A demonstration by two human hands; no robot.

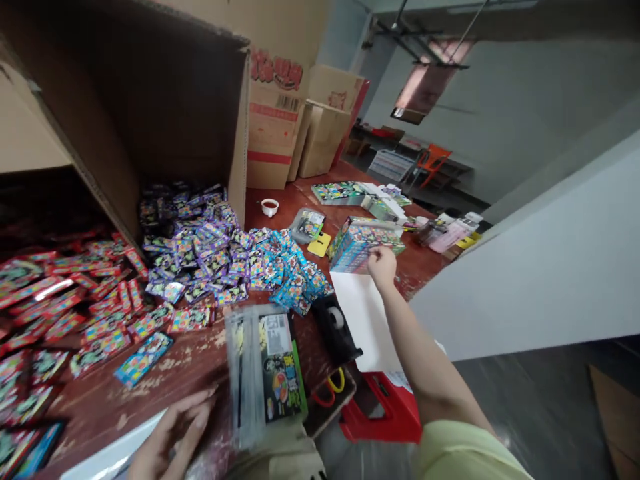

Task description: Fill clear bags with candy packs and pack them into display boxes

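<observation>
Printed box (357, 240) near the right edge of the desk (200, 363), right hand (382, 268) against it.
Likely light, thin card, prone to creasing; best taken by the side walls, clear of the loose white flap (364, 320). Right hand curled closed; cannot tell whether gripping card or anything else. Left hand (175, 433) loosely open, beside clear plastic packs (277, 373) at the near edge. Hidden: right fingertips, box contents. Left wrist cut off below; fine print blurred.
</observation>
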